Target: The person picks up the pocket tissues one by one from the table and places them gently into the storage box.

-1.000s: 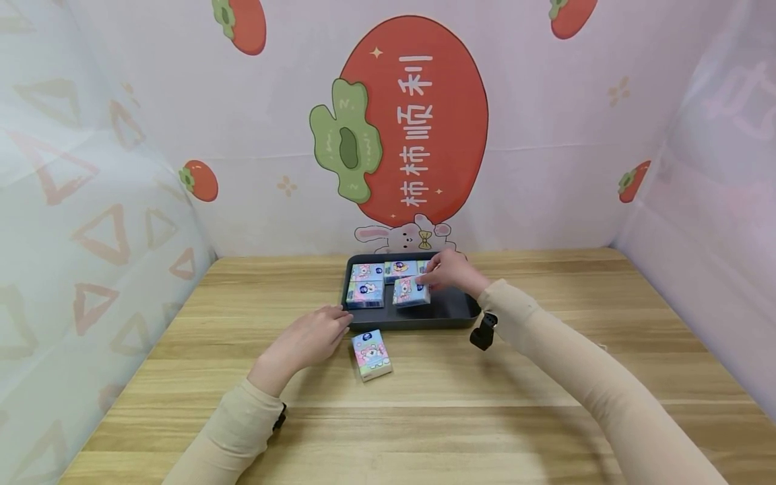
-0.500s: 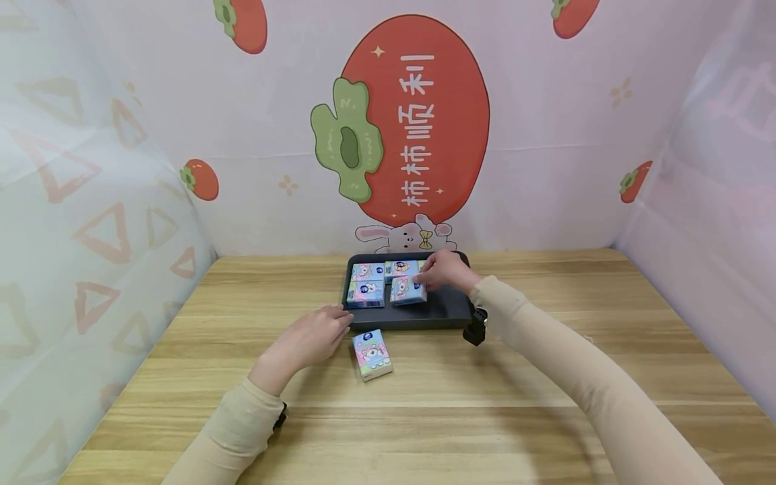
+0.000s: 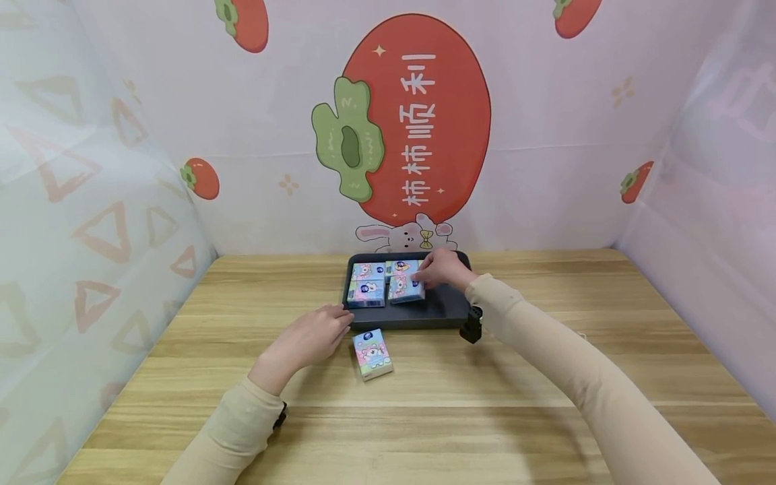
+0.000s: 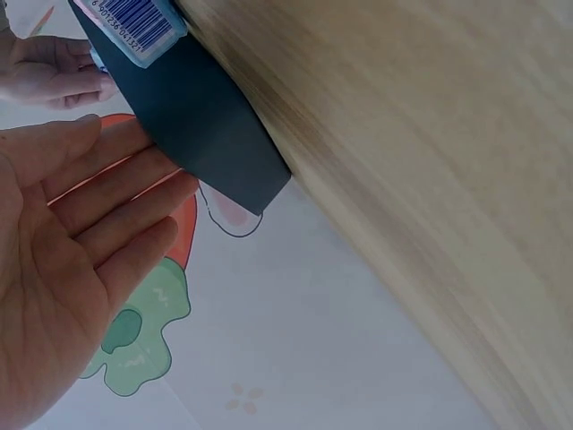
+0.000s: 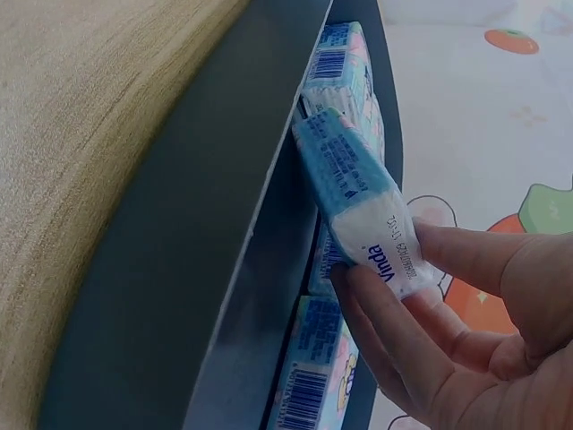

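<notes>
My right hand pinches a pack of tissues between thumb and fingers, over the middle of a dark tray. In the right wrist view the tissue pack tilts above the tray's inside, with "Vinda" lettering near the fingertips. Two packs lie one behind the other at the tray's left, the front one nearest the near wall. Behind the held pack sits another pack, with one more beside it mostly hidden by the right hand. The left hand, fingers straight, touches the tray's front left corner.
One more tissue pack lies slightly turned on the wooden table, just in front of the tray. A printed cloth backdrop rises behind the table, with cloth walls at both sides.
The right hand has carried the held pack a little leftward and back, close against the packs behind and beside it. The left hand and the loose pack have stayed put.
</notes>
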Available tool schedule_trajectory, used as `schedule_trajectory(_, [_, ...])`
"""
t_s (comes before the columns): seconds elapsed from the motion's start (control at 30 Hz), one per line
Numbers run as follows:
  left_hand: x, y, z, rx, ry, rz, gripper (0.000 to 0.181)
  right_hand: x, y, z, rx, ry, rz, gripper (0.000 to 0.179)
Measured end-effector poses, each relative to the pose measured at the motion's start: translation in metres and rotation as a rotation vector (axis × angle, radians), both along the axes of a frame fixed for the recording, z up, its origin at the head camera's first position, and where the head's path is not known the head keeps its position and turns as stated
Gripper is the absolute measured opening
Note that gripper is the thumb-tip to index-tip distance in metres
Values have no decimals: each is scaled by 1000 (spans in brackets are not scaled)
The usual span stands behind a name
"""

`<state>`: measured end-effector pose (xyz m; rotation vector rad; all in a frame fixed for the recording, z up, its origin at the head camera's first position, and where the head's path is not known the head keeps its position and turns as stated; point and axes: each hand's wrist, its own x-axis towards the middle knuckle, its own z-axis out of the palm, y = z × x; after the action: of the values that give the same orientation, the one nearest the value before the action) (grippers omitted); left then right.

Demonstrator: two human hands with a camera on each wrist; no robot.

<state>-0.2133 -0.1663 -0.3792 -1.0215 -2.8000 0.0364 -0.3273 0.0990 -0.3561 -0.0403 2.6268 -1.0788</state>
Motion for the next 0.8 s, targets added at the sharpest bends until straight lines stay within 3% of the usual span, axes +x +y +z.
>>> schedule_trajectory(0.8, [-1, 0, -1, -15, 2, 4, 26, -5, -5, -6, 8, 23, 2, 26])
